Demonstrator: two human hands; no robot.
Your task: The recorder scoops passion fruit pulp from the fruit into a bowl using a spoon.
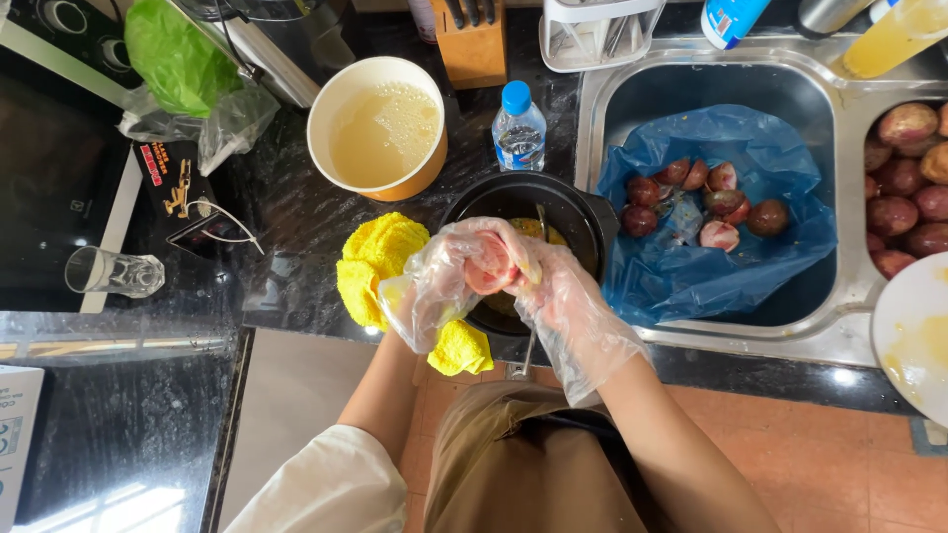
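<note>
Hands [494,281], two, gloved, one fruit half [491,266]

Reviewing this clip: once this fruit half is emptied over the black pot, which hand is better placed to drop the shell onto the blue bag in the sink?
Likely the right hand: it is nearer the blue bag, while the left hand grips the fruit half.

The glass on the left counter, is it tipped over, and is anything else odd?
Yes, the glass lies on its side on the dark counter, with no spill visible. Otherwise nothing stands out: the fruit shells sit inside the blue bag in the sink.
</note>
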